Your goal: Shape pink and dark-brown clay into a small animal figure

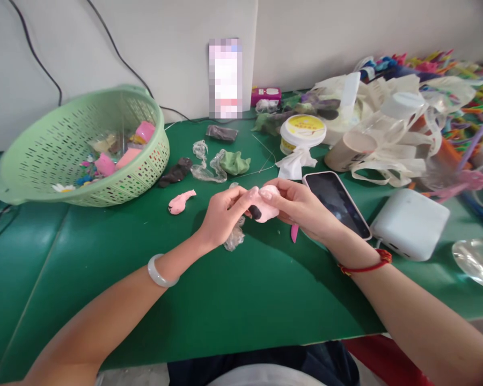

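Between my two hands, above the green table, is a soft pink lump of modelling clay (269, 206) with a dark patch on its lower left. My left hand (227, 212) pinches it from the left, thumb on top. From the other side my right hand (301, 206) grips it with thumb and fingers. A smaller pink clay piece (181, 202) with a narrow end and a dark spot lies to the left. Crumpled clear plastic wrap (235, 236) shows below my left hand. A pink tool tip (294, 233) sticks out beneath my right hand.
A green basket (153, 161) with colourful bits stands at the left. Behind my hands lie green clay (235, 162) and dark wrapped lumps (222, 133). A phone (338, 203), a white box (411, 224), a tub (303, 134) and clutter fill the right. Another phone (225, 78) leans upright at the back.
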Motion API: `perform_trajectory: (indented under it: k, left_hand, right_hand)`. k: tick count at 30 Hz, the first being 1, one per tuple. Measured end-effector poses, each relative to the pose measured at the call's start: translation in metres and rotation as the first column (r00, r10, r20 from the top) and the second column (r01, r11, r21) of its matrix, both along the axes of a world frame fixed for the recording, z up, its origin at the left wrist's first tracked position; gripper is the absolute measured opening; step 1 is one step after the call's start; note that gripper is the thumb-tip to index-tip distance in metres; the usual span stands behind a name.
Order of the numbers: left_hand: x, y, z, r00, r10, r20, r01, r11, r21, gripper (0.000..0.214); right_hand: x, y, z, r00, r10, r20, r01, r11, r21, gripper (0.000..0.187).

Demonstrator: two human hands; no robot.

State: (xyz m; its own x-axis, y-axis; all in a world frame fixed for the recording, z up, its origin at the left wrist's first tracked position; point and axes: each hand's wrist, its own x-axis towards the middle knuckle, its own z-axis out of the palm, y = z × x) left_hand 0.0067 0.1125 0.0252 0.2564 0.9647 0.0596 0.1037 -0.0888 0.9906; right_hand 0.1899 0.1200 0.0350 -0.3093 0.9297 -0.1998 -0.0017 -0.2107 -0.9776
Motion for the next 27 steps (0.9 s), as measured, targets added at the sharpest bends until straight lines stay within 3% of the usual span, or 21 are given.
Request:
perform_trajectory:
  k: [4,8,13,16,27]
  left_hand:
    - [0.001,0.004,-0.003,0.99,-0.09,0.105,0.101,0.989,-0.107,0.044]
    - [0.001,0.01,-0.008,0.957,0.038,0.288,0.031,0.973,-0.231,0.04]
    - [0.0,0.016,-0.011,0.9,0.166,0.403,-0.019,0.938,-0.346,0.046]
    - [0.0,0.016,-0.01,0.894,0.163,0.418,-0.002,0.933,-0.359,0.047]
    - [-0.001,0.016,-0.013,0.929,0.027,0.369,0.091,0.95,-0.298,0.044]
  right_hand:
    - [0.001,0.002,0.0,0.995,-0.077,-0.058,0.076,0.997,-0.013,0.049]
    - [0.001,0.004,0.001,0.973,-0.188,-0.137,0.186,0.982,-0.027,0.045]
    - [-0.001,0.002,-0.001,0.988,-0.108,-0.106,0.102,0.993,-0.058,0.046]
    - [-0.002,0.0,-0.005,0.994,-0.087,-0.07,0.084,0.995,-0.046,0.044]
    - [-0.002,0.003,-0.004,0.979,-0.192,-0.072,0.193,0.981,0.004,0.046]
